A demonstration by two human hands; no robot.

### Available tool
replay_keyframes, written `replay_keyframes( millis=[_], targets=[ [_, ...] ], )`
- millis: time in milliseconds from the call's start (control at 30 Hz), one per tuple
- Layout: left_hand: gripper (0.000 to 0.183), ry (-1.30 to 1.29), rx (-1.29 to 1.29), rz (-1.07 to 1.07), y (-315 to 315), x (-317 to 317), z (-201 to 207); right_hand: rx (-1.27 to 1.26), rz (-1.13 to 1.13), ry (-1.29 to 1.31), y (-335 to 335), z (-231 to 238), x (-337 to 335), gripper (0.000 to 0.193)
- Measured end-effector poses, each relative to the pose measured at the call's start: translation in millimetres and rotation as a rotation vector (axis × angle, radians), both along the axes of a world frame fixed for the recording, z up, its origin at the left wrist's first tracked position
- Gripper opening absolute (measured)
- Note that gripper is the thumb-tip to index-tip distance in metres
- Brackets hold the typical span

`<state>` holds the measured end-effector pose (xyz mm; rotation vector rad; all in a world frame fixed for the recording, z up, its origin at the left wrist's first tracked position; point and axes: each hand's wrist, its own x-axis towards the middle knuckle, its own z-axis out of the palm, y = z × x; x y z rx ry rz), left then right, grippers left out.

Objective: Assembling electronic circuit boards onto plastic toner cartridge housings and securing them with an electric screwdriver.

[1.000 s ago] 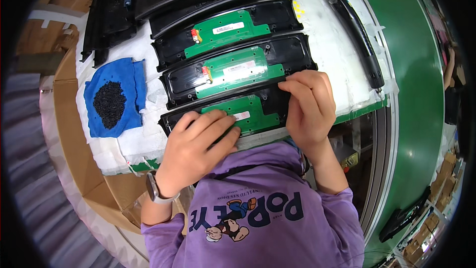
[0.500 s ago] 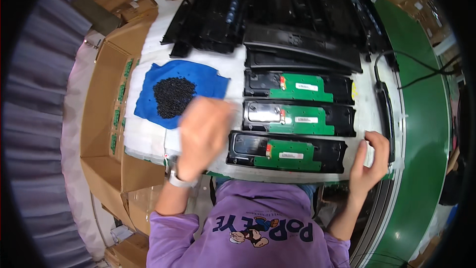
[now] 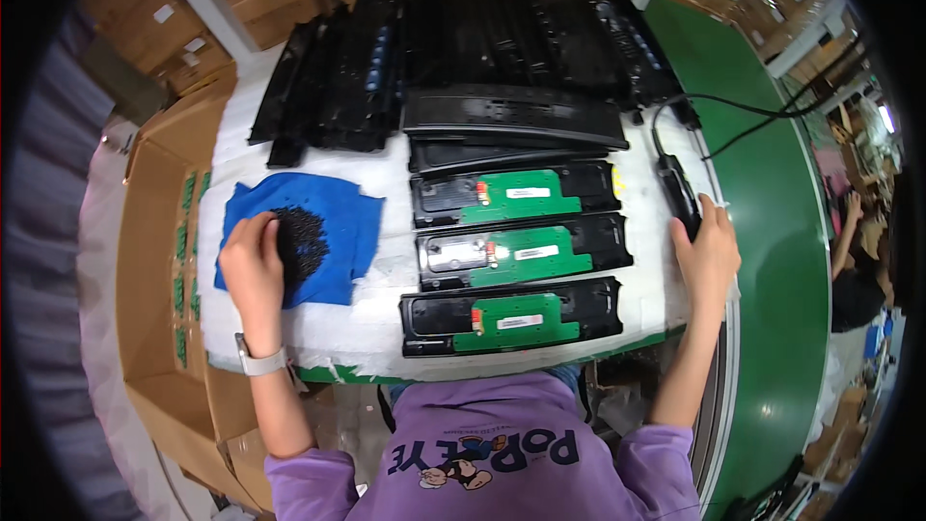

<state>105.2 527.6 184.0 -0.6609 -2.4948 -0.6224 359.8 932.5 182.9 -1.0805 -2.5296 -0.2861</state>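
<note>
Beside left fingers [image 3: 261, 224], black pieces [image 3: 307, 246]

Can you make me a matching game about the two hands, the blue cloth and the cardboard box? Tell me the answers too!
Things:
1. left hand
2. right hand
3. blue cloth
4. cardboard box

Where or how:
A. underneath the tiny black pieces
B. at the corded black tool
C. with small green boards inside
D. at the left edge of the dark pile

Right pairs: 1-D, 2-B, 3-A, 4-C
</note>
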Motion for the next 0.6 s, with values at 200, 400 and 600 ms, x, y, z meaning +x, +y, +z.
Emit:
replay_keyframes(
  millis=[200,400,600],
  targets=[
    [0.015,-0.973,1.165,-0.338,5,-6,-9,-0.489,0.026,0.189,30,0,5,0.044],
    [0.019,-1.527,1.606,-0.593,45,4,-13,-0.809,0.205,0.574,18,32,31,0.044],
    [0.019,-1.765,1.162,-0.682,108,24,-4,-1.694,1.072,1.086,-30,95,-34,0.060]
  ],
)
